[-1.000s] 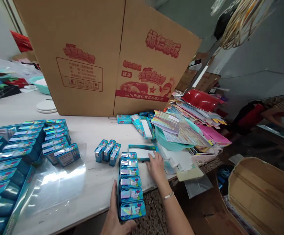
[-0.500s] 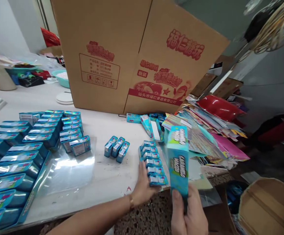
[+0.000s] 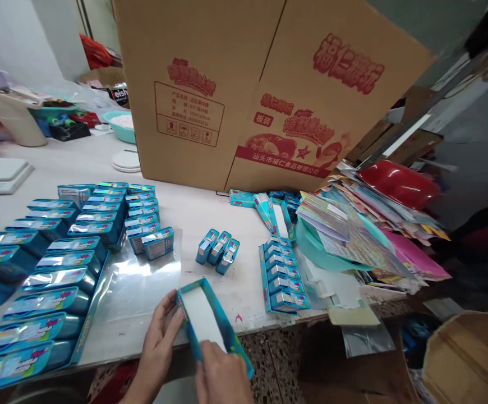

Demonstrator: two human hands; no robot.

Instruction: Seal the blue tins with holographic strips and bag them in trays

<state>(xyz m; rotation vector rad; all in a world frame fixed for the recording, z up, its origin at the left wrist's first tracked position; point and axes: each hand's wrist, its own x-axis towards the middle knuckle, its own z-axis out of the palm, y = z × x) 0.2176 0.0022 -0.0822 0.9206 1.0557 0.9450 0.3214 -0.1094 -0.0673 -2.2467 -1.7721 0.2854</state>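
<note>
1. A white bench point(image 3: 187, 205) carries rows of blue tins point(image 3: 101, 216) at left.
2. Three tins point(image 3: 219, 248) stand mid-bench.
3. A tin-filled blue tray point(image 3: 265, 280) sits near the front edge.
4. A printed cardboard carton point(image 3: 210, 33) towers behind.

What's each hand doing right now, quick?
Left hand: holding the blue tray at its side.
Right hand: fingers at the tray's near end; whether it grips can't be told.

Three central packs point(image 3: 219, 249), one handheld tray point(image 3: 221, 318)

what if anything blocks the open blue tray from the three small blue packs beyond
Nothing visible does: tabletop shows between the open blue tray and the three small blue packs. The left hand is at the tray's left side, the right hand at its near end.
</note>
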